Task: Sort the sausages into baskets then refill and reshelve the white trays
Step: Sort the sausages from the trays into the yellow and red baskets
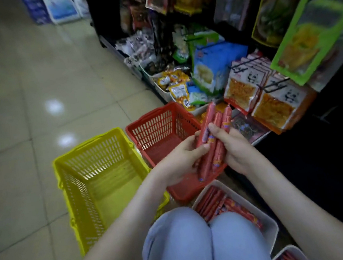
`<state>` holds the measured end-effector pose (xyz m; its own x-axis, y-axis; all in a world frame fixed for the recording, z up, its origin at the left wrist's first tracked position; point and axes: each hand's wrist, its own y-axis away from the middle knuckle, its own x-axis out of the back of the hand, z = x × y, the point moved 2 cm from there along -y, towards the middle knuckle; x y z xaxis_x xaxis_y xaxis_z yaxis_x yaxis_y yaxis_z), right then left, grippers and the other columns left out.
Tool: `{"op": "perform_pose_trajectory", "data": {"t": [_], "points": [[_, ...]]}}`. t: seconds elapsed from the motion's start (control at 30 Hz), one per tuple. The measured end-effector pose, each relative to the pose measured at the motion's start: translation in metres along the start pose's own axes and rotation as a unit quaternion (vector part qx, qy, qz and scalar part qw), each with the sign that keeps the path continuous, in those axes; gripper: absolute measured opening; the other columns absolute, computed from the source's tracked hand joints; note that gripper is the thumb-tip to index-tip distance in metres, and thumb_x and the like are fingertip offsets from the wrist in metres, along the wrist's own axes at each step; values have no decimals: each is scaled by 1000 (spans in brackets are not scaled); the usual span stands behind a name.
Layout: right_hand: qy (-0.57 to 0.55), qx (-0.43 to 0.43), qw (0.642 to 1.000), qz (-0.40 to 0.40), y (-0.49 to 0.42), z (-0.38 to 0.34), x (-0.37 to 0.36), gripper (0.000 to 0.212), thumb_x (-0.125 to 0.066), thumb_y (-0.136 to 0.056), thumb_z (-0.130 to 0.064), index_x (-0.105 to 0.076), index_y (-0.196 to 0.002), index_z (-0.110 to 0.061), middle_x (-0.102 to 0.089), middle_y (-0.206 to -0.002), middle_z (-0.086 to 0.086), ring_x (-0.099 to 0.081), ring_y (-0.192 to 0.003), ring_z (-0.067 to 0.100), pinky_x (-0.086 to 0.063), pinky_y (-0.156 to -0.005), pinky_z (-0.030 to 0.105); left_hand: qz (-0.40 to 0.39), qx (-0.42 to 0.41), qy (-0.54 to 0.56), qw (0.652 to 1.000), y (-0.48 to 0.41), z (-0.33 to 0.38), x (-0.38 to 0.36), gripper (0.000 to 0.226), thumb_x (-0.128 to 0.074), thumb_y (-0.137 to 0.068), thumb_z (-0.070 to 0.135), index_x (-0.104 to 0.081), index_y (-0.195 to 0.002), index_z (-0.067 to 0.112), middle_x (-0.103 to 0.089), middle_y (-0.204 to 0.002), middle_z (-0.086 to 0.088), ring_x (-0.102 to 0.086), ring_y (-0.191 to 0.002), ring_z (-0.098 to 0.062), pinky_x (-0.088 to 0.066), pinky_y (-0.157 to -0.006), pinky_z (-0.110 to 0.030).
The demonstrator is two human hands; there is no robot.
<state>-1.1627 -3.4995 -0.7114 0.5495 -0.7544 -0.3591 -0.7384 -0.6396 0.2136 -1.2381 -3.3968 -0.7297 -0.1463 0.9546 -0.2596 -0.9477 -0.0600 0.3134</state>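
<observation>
A bundle of several red sausages (pixel 214 136) is held above the near corner of the red basket (pixel 161 129). My left hand (pixel 180 162) grips the bundle from the left, and my right hand (pixel 234 149) grips it from the right with the thumb on top. The yellow basket (pixel 98 186) stands on the floor to the left, with nothing visible inside. A white tray (pixel 268 222) holding more red sausages lies by my knees. A second white tray (pixel 295 251) with sausages shows at the bottom right corner.
Shelves on the right carry hanging snack packets (pixel 269 100) and white bins of packets (pixel 174 84) at floor level. Tiled aisle floor (pixel 27 107) stretches away to the left and ahead. My knees in light trousers (pixel 195 245) fill the bottom centre.
</observation>
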Motion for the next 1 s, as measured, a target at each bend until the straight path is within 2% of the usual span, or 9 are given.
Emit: {"op": "perform_pose_trajectory", "data": {"t": [0.13, 0.3, 0.47, 0.63, 0.7, 0.8, 0.83, 0.93, 1.0], "points": [[-12, -21, 999, -33, 3, 3, -32, 25, -47, -94, -22, -63, -104, -5, -73, -96, 3, -69, -86, 15, -58, -75, 31, -9, 10, 13, 1000, 35, 3, 33, 24, -52, -96, 6, -58, -117, 14, -67, -95, -2, -66, -79, -11, -53, -67, -20], [2, -74, 993, -90, -14, 23, -73, 29, -48, -91, -26, -63, -105, -6, -73, -93, 6, -70, -83, 17, -59, -70, 33, 8, 2, 51, 999, 59, -3, 75, 30, -55, -93, 2, -56, -118, 18, -69, -96, 0, -68, -82, -15, -57, -71, -32], [79, -119, 985, -94, -51, 54, -81, 45, -51, -90, -34, -57, -116, 3, -66, -101, 21, -67, -85, 31, -55, -76, 49, 43, 17, 87, 995, 49, -19, 109, 34, -57, -91, 1, -56, -120, 19, -68, -92, -8, -67, -73, -21, -57, -63, -31], [134, -158, 978, 17, -95, 80, -53, 30, -48, -97, -35, -55, -96, -6, -64, -61, 10, -58, -43, 17, -50, -40, 27, 92, 42, 122, 987, 15, -46, 140, 33, -59, -90, 2, -55, -117, 19, -67, -96, -8, -68, -76, -21, -55, -79, -38], [205, -178, 961, 46, -116, 92, -34, 30, -52, -97, -33, -48, -86, -6, -51, -46, 5, -41, -31, 11, -37, -34, 18, 117, 47, 144, 981, 2, -60, 158, 28, -58, -90, 3, -54, -113, 18, -67, -94, -9, -69, -74, -22, -54, -77, -38], [329, -199, 923, 12, -140, 118, -22, 15, -56, -92, -13, -45, -102, -9, -48, -61, 9, -39, -36, 9, -32, -39, 21, 186, 58, 186, 963, -7, -83, 190, 24, -54, -92, 4, -53, -111, 19, -70, -87, -7, -70, -70, -21, -57, -67, -35], [381, -197, 903, -5, -145, 128, -23, 23, -55, -90, -8, -44, -110, -13, -51, -67, 11, -42, -38, 9, -34, -40, 22, 211, 63, 199, 955, -6, -93, 202, 23, -53, -93, 4, -52, -111, 19, -71, -86, -7, -70, -69, -20, -58, -66, -35], [500, -125, 847, -133, -159, 159, -49, 37, -52, -88, 1, -44, -118, -17, -59, -88, 10, -52, -57, 6, -39, -48, 17, 267, 70, 207, 938, 5, -116, 238, 25, -52, -94, 4, -51, -113, 21, -70, -90, -8, -70, -71, -21, -57, -67, -34], [539, -71, 809, -223, -166, 186, -70, 47, -51, -84, 7, -47, -125, -15, -60, -100, 8, -60, -82, 11, -40, -65, 16, 298, 75, 204, 929, 16, -128, 260, 26, -51, -95, 4, -50, -115, 20, -68, -93, -10, -70, -72, -20, -57, -66, -33]]}}
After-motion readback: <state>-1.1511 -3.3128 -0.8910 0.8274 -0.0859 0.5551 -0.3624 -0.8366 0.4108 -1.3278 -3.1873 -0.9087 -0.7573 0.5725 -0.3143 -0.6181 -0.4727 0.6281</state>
